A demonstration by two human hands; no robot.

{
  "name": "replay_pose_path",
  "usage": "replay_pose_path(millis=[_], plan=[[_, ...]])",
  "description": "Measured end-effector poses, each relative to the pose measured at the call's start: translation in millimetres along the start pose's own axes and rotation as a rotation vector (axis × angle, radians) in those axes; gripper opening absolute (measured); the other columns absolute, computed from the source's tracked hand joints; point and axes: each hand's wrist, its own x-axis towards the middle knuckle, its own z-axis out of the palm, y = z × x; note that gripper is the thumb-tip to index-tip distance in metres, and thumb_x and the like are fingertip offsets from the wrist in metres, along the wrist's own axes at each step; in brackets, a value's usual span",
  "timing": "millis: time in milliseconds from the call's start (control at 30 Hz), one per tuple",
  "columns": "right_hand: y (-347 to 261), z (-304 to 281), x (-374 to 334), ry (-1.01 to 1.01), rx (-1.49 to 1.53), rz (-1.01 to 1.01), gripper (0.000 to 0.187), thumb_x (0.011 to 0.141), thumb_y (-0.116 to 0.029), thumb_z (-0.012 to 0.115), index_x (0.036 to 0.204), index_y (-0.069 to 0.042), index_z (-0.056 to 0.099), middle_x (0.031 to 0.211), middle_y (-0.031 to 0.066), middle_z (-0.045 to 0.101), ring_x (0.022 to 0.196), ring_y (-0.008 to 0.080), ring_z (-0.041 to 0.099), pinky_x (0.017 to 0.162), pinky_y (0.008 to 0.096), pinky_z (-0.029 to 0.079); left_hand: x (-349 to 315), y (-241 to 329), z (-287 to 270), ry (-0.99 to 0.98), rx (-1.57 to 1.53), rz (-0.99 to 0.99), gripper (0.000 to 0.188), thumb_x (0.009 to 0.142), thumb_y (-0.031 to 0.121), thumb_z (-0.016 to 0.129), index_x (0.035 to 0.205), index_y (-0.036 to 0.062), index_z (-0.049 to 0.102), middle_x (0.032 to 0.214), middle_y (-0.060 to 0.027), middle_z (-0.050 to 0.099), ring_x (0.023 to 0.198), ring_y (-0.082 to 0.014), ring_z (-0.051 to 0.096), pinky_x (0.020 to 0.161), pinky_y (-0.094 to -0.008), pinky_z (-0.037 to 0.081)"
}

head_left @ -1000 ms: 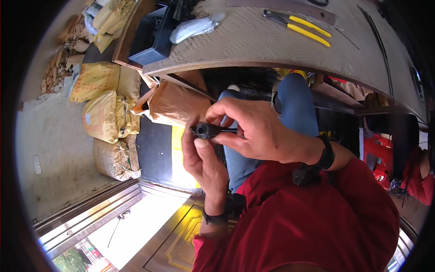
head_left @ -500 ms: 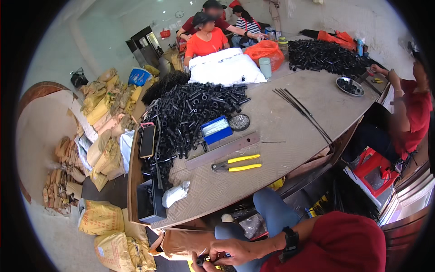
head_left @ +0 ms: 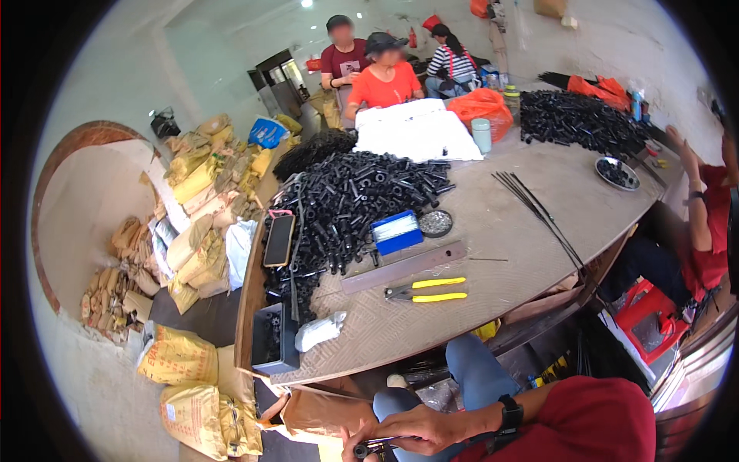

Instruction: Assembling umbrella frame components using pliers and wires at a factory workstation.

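Note:
At the lower edge, my right hand [head_left: 422, 428] is bent over a short black tube-shaped part [head_left: 366, 447] with a round open end. Its fingers are closed round the part's side. My left hand [head_left: 351, 442], partly cut off by the frame's edge, grips the same part from the left, its fingers mostly hidden. Both hands are held low beside my knees, below the table's front edge. A brown paper sack [head_left: 327, 416] stands just beyond them. On the table above lie yellow-handled pliers [head_left: 427, 291], apart from both hands.
On the table [head_left: 477, 231] lie a large heap of black tubular parts [head_left: 350, 204], a blue box [head_left: 396, 232], a flat metal bar [head_left: 404, 266], a phone [head_left: 279, 240], a dark bin [head_left: 274, 339] and long black rods [head_left: 539, 219]. Co-workers sit or stand around it. Yellow sacks [head_left: 178, 354] line the left.
The view has shifted, so the table sits further right and lower. My hands have turned the black part, whose open end now shows. A co-worker behind the table now stands more upright.

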Motion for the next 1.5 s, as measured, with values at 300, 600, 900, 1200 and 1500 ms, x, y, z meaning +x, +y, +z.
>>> replay_pose_path(millis=[300,600,900,1200,1500], plan=[[-3.0,4.9,-0.9,0.062,-0.215,-0.05,0.028,0.076,0.001,0.059,0.103,0.002,0.052,0.092,0.0137,0.058,0.07,0.0296,0.059,0.055,0.0325,0.048,-4.8,-31.3,8.9,0.031,-0.099,0.122,0.034,0.09,0.026,0.04,0.109,-0.0007,0.051,0.107,-0.0193,0.058,0.1,-0.0264,0.056,0.106,-0.0475,0.014],[-10.6,-7.2,-3.1,-0.019,-0.16,-0.112,0.034,0.074,0.004,0.06,0.106,0.002,0.053,0.092,0.0147,0.058,0.07,0.0293,0.06,0.056,0.0327,0.049,-18.9,-21.2,9.7,0.051,-0.284,-0.036,0.019,0.082,0.011,0.056,0.098,0.0009,0.055,0.09,-0.0102,0.06,0.08,-0.016,0.055,0.096,-0.0378,0.033],[-7.9,-10.1,-13.2,-0.015,0.015,-0.092,0.027,0.075,0.004,0.062,0.101,0.002,0.056,0.09,0.0148,0.059,0.079,0.0296,0.06,0.065,0.032,0.048,-3.1,-29.2,15.0,-0.065,-0.434,0.095,0.027,0.075,0.024,0.063,0.087,0.0004,0.06,0.086,-0.0092,0.06,0.085,-0.0212,0.054,0.093,-0.0398,0.032],[-4.7,-10.7,-23.6,-0.113,0.218,-0.039,0.027,0.082,-0.001,0.056,0.108,0.002,0.052,0.093,0.0117,0.059,0.083,0.0242,0.059,0.068,0.0292,0.045,-9.6,-25.7,16.3,-0.028,-0.448,0.154,0.035,0.068,0.039,0.069,0.07,0.0051,0.06,0.074,-0.0051,0.063,0.087,-0.0228,0.053,0.103,-0.051,0.016],[6.5,32.2,-45.0,0.071,0.666,0.419,0.037,0.093,-0.024,0.043,0.121,-0.001,0.048,0.081,-0.0023,0.052,0.069,0.0041,0.046,0.06,0.0189,0.037,-27.7,-18.7,35.2,0.022,-0.307,0.137,0.031,0.077,0.035,0.06,0.076,0.0043,0.054,0.072,-0.0068,0.062,0.08,-0.0199,0.058,0.102,-0.0491,0.019]])
